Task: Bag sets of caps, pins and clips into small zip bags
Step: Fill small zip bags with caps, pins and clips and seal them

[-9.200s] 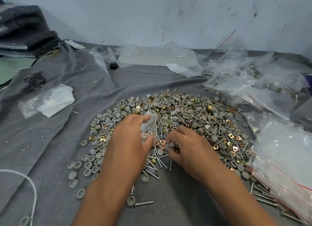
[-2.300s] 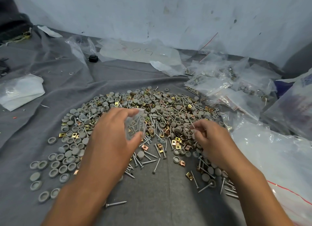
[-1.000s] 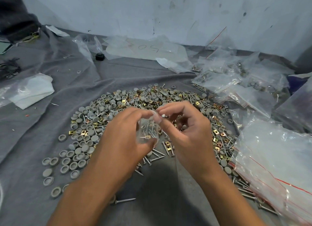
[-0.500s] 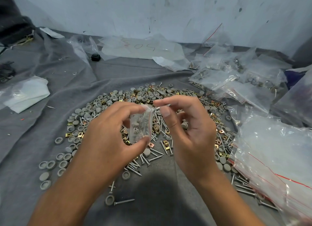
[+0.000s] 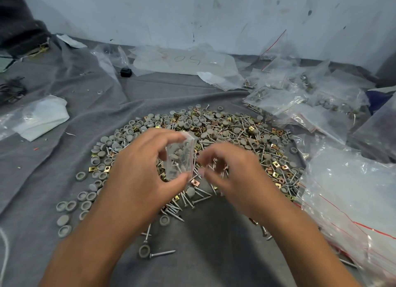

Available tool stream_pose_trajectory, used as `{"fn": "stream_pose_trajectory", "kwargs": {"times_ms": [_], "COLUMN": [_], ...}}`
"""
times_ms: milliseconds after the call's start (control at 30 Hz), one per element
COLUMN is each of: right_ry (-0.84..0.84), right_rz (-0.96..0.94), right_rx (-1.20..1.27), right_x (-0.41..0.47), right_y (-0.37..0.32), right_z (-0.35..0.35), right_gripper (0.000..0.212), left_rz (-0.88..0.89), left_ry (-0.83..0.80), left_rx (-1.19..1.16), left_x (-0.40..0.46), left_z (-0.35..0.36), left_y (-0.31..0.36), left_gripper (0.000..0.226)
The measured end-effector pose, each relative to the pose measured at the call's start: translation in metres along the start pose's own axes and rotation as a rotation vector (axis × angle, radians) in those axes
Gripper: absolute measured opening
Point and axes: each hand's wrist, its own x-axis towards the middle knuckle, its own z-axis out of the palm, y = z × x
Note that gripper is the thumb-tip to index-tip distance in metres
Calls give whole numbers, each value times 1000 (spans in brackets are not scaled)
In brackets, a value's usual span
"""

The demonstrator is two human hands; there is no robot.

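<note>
My left hand (image 5: pixel 141 175) holds a small clear zip bag (image 5: pixel 180 158) upright between thumb and fingers, above the pile; grey caps and pins show through its wall. My right hand (image 5: pixel 233 177) is blurred just right of the bag, fingers curled downward over the pile; I cannot make out anything held in it. A wide heap of grey caps (image 5: pixel 214 132), screw-like pins (image 5: pixel 192 198) and gold square clips (image 5: pixel 276 163) spreads across the grey cloth (image 5: pixel 64 158) under both hands.
Filled small zip bags (image 5: pixel 278 98) lie at the back right. A big stack of clear bags with red zip lines (image 5: pixel 351 201) sits at the right. A folded white packet (image 5: pixel 40 117) lies left; a black block (image 5: pixel 125 72) and loose plastic sheets lie near the wall.
My right hand has left the bag's mouth and dropped down to the pile beside it. My left hand keeps the bag, slightly lower than before.
</note>
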Motion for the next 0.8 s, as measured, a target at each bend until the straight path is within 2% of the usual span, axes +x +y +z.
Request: {"fn": "stream_pose_trajectory", "kwargs": {"times_ms": [67, 133, 333, 467, 567, 733, 800], "right_ry": [-278, -354, -325, -322, -256, -247, -256], "right_rz": [84, 99, 117, 111, 113, 126, 90], "right_rx": [-175, -250, -214, -319, -449, -579, -626], "right_x": [-6, -9, -9, -13, -16, -22, -25], "right_y": [11, 15, 6, -5, -11, -16, -16], "right_z": [4, 9, 12, 19, 25, 28, 25], "right_gripper": [22, 31, 25, 16, 13, 22, 20], "left_rz": [-3, -9, -18, -27, -32, -40, -34], "left_ry": [-5, -4, -10, -9, -9, -12, -15], "left_rx": [3, 3, 20, 12, 21, 25, 22], "left_x": [0, 0, 1, 1, 1, 0, 1], "left_z": [0, -1, -1, 0, 1, 3, 5], "left_y": [1, 1, 1, 2, 1, 1, 1], "left_gripper": [54, 54, 53, 53, 54, 54, 54]}}
